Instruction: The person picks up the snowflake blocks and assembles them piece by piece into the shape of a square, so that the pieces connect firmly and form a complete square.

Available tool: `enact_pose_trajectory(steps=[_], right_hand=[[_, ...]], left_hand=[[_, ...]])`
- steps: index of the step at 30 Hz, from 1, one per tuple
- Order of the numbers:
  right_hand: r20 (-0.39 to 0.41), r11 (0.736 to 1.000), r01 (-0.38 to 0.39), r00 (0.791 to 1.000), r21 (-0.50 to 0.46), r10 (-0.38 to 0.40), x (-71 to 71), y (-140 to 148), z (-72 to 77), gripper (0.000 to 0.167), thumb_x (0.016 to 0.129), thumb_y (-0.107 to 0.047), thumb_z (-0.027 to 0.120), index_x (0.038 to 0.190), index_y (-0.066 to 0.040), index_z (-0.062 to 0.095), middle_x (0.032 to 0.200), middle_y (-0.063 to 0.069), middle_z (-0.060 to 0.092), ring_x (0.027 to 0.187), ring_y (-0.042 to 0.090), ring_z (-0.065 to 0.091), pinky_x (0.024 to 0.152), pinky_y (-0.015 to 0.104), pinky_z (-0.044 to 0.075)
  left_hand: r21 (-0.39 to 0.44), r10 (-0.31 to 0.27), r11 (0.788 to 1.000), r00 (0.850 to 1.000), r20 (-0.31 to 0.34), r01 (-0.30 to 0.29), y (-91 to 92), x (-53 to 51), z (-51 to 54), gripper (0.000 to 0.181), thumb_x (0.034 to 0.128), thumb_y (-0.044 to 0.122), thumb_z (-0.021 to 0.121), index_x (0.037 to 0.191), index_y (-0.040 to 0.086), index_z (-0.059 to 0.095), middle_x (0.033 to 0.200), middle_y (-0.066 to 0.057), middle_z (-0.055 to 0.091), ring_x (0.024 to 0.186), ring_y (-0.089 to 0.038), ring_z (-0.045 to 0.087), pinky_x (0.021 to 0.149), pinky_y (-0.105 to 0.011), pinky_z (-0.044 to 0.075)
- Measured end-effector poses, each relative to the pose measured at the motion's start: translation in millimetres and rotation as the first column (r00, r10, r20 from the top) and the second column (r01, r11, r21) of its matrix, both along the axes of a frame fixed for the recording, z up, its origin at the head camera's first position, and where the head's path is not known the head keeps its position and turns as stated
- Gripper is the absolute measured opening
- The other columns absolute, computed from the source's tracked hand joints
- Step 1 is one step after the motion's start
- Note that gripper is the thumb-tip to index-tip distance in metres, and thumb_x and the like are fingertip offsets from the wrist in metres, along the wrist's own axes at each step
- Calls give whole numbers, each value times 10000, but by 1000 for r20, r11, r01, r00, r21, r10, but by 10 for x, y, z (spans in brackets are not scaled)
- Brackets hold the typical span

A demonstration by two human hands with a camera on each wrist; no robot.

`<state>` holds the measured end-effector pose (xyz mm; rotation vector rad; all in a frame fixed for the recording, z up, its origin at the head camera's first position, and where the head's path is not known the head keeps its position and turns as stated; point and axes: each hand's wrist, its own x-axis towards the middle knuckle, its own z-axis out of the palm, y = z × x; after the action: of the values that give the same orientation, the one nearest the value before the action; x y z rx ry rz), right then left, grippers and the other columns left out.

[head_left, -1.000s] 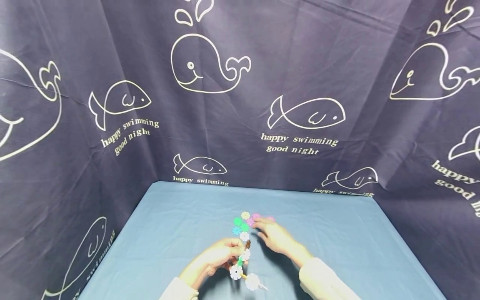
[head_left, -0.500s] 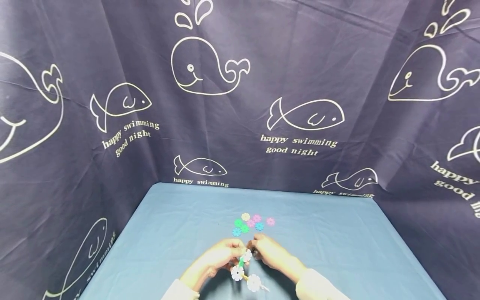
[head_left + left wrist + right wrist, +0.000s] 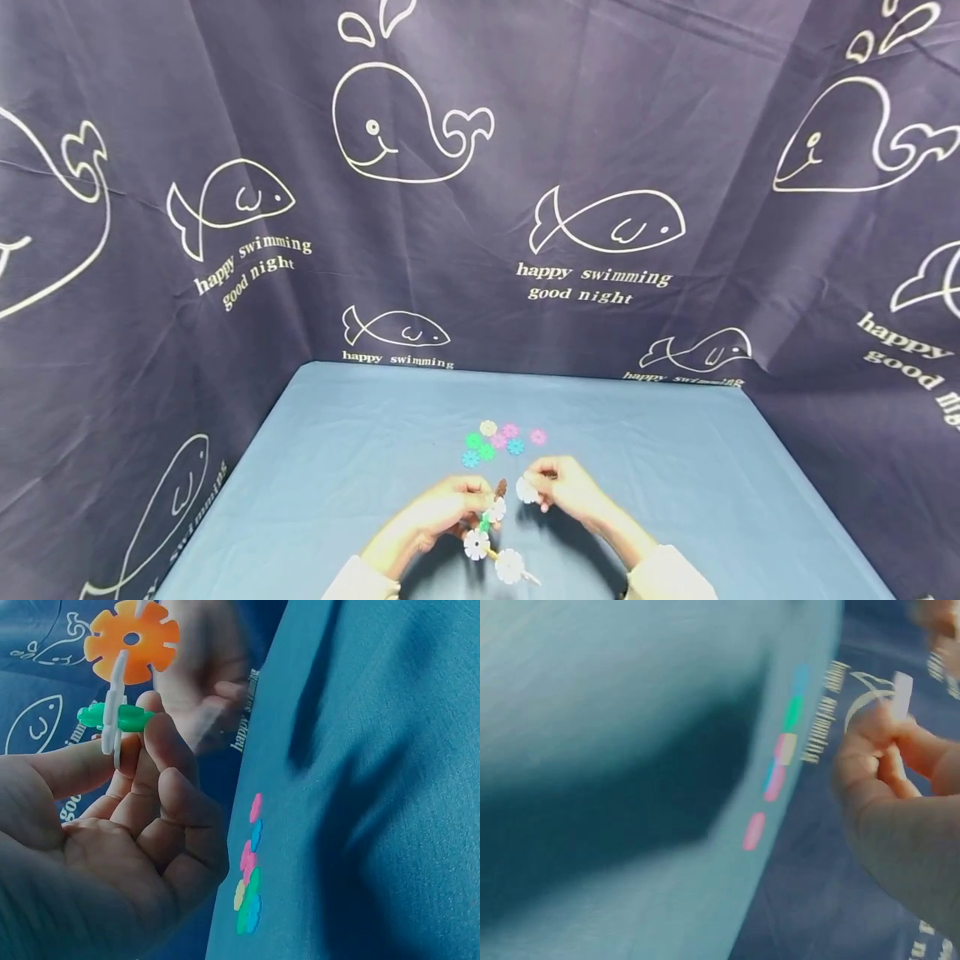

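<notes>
My left hand [image 3: 442, 507] grips a joined chain of flower-shaped plastic discs [image 3: 477, 544] above the cloth. White, green and brown discs show in it from the head, and in the left wrist view an orange disc [image 3: 156, 646] stands above a green disc [image 3: 136, 717] at the fingertips. Just to the right, my right hand [image 3: 573, 490] pinches a single white disc [image 3: 527, 490], apart from the chain. Seen from the right wrist, that white disc is edge-on between thumb and finger. The fingers partly cover the chain's upper pieces.
Beyond the hands, several loose discs lie flat in a cluster: yellow [image 3: 488, 427], pink [image 3: 537, 436], green [image 3: 473, 442] and blue [image 3: 515, 447]. They rest on a blue cloth-covered table [image 3: 360, 417]. Dark fabric curtains [image 3: 480, 233] with whale and fish prints enclose its back and sides.
My right hand reached over the disc cluster, came back near the chain, then shifted slightly right with the white disc in its fingers. The left hand keeps the chain in about the same place.
</notes>
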<state>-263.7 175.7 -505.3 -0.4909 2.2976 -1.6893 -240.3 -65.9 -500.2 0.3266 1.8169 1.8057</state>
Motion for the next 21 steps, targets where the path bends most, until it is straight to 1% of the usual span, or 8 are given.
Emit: enact_pose_trajectory(steps=[1,3,4,6,10,13,17,21], right_hand=[[56,996,46,998,-77,-41,6,-3,45,162,967,-27,617,995,130,648,759,39,620,614,97,550,555,213,507],[102,977,114,990,-180,-97,23,-26,120,210,982,-41,606,1041,160,628,751,32,620,591,79,538,542,193,484],[111,969,138,987,-205,-117,31,-41,143,223,979,-45,613,1056,164,626,758,32,636,581,74,539,537,188,475],[115,959,151,985,-239,-126,51,-75,171,245,981,-57,619,1071,171,619,772,33,665,565,66,541,528,185,467],[76,963,126,991,-240,-111,54,-143,187,242,977,-53,628,1055,175,622,767,50,681,550,62,543,519,179,466],[65,963,133,991,-236,-121,67,-164,177,234,975,-51,633,1043,172,625,751,53,667,537,63,534,506,177,459],[42,969,136,991,-208,-130,91,-170,168,206,968,-44,636,1029,152,643,729,51,646,524,69,524,495,177,450],[4,978,108,994,-177,-109,101,-173,159,161,949,-9,622,1014,134,659,706,51,618,523,68,513,496,174,437]], left_hand=[[-4,-8,1000,1000,0,8,3,-4,3,120,968,156,600,916,51,628,812,-53,714,644,-115,592,552,-245,465],[-9,-19,1000,1000,4,19,7,-6,10,115,970,157,597,920,59,626,819,-39,709,668,-120,613,565,-250,470],[-10,-25,1000,1000,6,25,9,-7,9,113,972,159,595,919,63,625,820,-31,705,684,-127,625,575,-255,474],[-6,-36,999,999,16,36,21,-6,14,110,974,160,589,907,80,624,808,-21,697,687,-122,621,580,-257,494],[10,-27,1000,999,27,27,26,-18,18,126,980,169,589,887,96,631,784,-26,691,656,-110,601,569,-255,526],[20,-11,1000,1000,24,10,34,-18,17,140,977,167,598,882,72,636,775,-40,691,634,-105,581,555,-252,525],[17,0,1000,1000,12,-1,33,-7,19,143,970,154,599,884,43,626,765,-46,687,628,-104,572,549,-246,514],[9,9,1000,1000,3,-9,29,-3,26,129,961,146,602,879,50,632,757,-40,681,630,-102,573,546,-235,501]])
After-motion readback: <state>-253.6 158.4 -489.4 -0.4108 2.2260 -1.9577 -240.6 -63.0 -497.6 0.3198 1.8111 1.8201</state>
